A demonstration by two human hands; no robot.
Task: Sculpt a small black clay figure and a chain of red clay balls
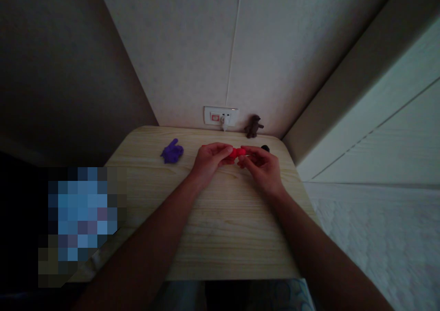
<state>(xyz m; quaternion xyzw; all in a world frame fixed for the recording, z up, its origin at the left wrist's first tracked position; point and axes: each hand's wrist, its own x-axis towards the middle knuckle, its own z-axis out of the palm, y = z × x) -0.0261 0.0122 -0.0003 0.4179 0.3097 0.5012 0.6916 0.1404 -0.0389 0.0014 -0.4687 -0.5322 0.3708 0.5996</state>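
Over the back half of the table, my left hand (212, 160) and my right hand (261, 166) meet around a small piece of red modelling clay (237, 152). Two rounded red parts show between the fingertips, side by side; the fingers cover the rest. My left thumb and fingers pinch its left end. On the right end, the thumb and fingers of my right hand close from below and above. A lump of purple clay (173, 152) with a raised stub lies to the left of my left hand. Just behind my right hand a small black piece (265, 148) is partly hidden.
A small dark brown figure (253, 127) stands at the table's back edge against the wall. Left of it, a wall socket (220, 116) holds a white plug. The pale wooden table (227, 237) has rounded back corners. A blurred-out bluish patch (82, 210) covers the left side.
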